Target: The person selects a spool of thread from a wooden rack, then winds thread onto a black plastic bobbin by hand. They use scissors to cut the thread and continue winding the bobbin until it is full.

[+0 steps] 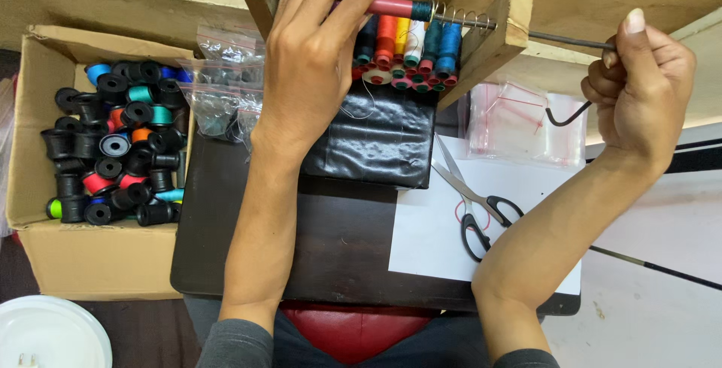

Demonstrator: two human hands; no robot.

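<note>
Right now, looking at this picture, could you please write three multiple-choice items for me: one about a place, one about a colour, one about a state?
1. Where do the scissors lie?
A. On the white paper sheet
B. Inside the cardboard box
C. On the white plate

2. What colour is the thread on the spool at the left hand's fingertips?
A. Yellow
B. Red with a teal end
C. Purple

3. What is the state of the right hand?
A. Flat and open on the desk
B. Closed around the bent metal rod
C. Holding the scissors

Answers: 1 A, the blades and black handles rest on the white paper sheet. 2 B, the spool on the rod shows red, then teal. 3 B, the fingers curl about the rod's crank end.
</note>
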